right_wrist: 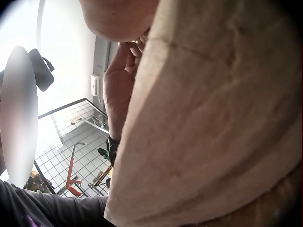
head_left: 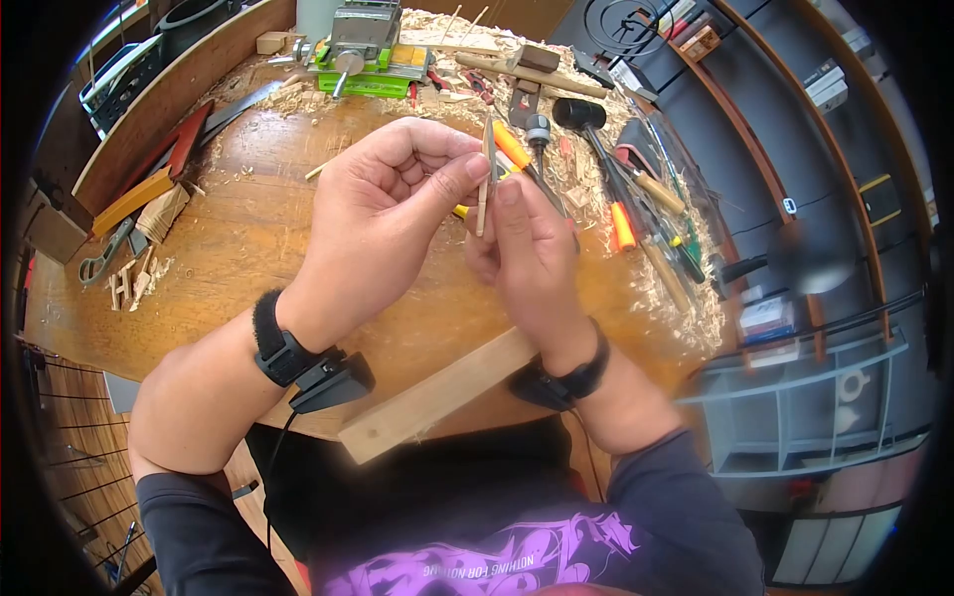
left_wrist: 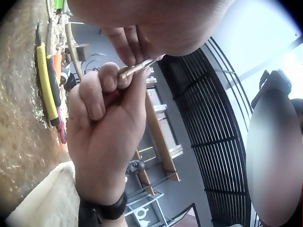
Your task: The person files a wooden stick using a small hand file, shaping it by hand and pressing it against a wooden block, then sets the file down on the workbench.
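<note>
Close together above the table, both hands hold a thin, pale wooden stick. My left hand pinches it between thumb and forefinger, the other fingers curled in. Lower down, my right hand grips at the stick with its thumb and curled fingers. A narrow grey pointed strip runs alongside the stick; I cannot tell what it is. The left wrist view shows the stick across the right forefinger by the thumb tip. In the right wrist view a large wooden block hides most of the hands.
A squared wooden bar lies at the table's front edge under the right wrist. Shavings, a mallet, orange-handled tools and a plane fill the right side. A small vise stands at the back; a saw lies left.
</note>
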A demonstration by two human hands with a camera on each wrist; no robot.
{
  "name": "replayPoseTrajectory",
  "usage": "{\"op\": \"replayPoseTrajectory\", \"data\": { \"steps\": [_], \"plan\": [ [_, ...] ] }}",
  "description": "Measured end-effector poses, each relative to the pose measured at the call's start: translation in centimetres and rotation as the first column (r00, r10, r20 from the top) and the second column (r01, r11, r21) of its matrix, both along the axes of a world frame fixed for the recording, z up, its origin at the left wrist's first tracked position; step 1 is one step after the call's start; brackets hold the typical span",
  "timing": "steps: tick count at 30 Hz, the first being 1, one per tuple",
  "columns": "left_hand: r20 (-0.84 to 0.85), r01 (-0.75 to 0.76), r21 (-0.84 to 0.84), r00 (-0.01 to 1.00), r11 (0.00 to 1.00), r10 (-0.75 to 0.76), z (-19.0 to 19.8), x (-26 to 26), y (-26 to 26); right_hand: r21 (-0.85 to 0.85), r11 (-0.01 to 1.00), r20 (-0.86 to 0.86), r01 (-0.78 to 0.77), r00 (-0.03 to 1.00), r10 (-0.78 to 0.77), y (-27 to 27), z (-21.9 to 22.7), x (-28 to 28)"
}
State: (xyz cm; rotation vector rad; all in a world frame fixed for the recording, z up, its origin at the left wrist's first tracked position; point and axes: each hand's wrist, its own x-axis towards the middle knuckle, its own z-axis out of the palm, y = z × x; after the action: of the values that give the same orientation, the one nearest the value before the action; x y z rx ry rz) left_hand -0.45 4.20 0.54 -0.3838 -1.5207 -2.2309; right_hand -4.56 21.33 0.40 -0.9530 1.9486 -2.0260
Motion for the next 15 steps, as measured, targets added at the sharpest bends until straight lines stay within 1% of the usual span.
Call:
{"op": "replayPoseTrajectory", "data": {
  "steps": [2,5,7,12,15],
  "plan": [
    [0.013,0.017,-0.026,1.0,1.0,-0.017,-0.17,-0.04,-0.06,0.009,1.0,0.036,-0.001,0.999,0.001,0.08,-0.21,-0.14],
    [0.007,0.019,-0.01,1.0,1.0,-0.019,-0.31,-0.09,0.16,-0.005,1.0,0.01,0.022,1.0,-0.021,-0.24,0.09,-0.11],
    [-0.033,-0.027,0.022,0.999,0.999,0.027,-0.24,-0.13,0.43,0.006,1.0,0.019,0.025,1.0,-0.025,-0.27,0.03,0.05],
    [-0.035,-0.021,0.003,0.999,1.0,0.021,-0.6,-0.38,0.11,0.009,1.0,0.067,0.003,0.998,-0.004,-0.08,-0.06,0.09],
    [-0.025,-0.02,0.009,0.999,1.0,0.021,-0.56,-0.38,0.13,0.041,0.998,0.077,0.038,0.996,-0.041,-0.13,0.01,0.22]
  ]
}}
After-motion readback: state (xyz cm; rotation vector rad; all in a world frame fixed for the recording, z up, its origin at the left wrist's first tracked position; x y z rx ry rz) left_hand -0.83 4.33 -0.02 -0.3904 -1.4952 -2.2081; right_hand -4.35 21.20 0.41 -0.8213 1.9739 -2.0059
